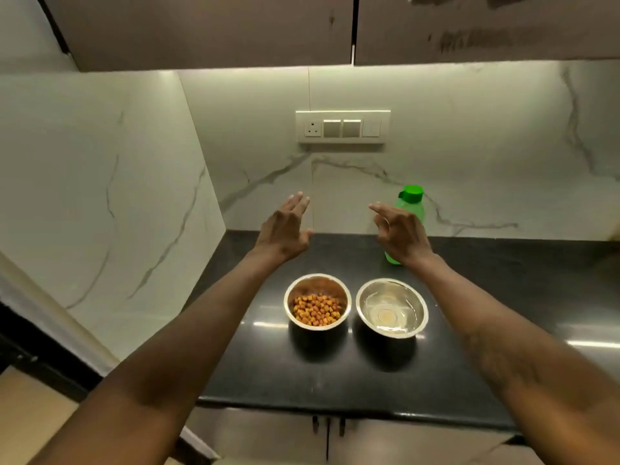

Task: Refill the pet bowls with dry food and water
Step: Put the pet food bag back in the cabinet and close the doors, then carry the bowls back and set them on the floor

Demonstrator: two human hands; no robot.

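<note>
Nearest: 2 lower cabinet doors (268, 437) under the counter edge, dark handles at the seam. Above them is 1 black countertop (335, 374), glossy, w/ light streaks on it.

2 bare forearms come in from the bottom corners, 1 per side, angled inward.

Mid-counter: 2 steel bowls, side by side, upright, just apart. The left bowl (317, 283) holds orange-brown dry food (317, 310), a low layer over the bottom w/ the walls showing above it. The right bowl (365, 297) holds clear water (391, 313); the base shows through.

Past the bowls are 2 hands, both raised above the counter, palms facing roughly inward w/ a gap between them. Left hand (285, 229): fingers straight and close together, thumb out to the side, nothing in it. Right hand (401, 234): fingers loosely bent, index stretched fwd, nothing gripped.

Behind the right hand stands 1 green bottle (416, 213), upright on the counter near the back wall, w/ 1 green cap (411, 193) on. The hand covers its middle; can't tell if they touch.

Back: white marble backsplash (469, 162) w/ grey veins, also wrapping the left side wall. On it is 1 switch plate (343, 127) w/ 1 socket at its left end and switches beside it. Top: 2 brown upper cabinet doors (201, 28), w/ a light strip glowing beneath.
</note>
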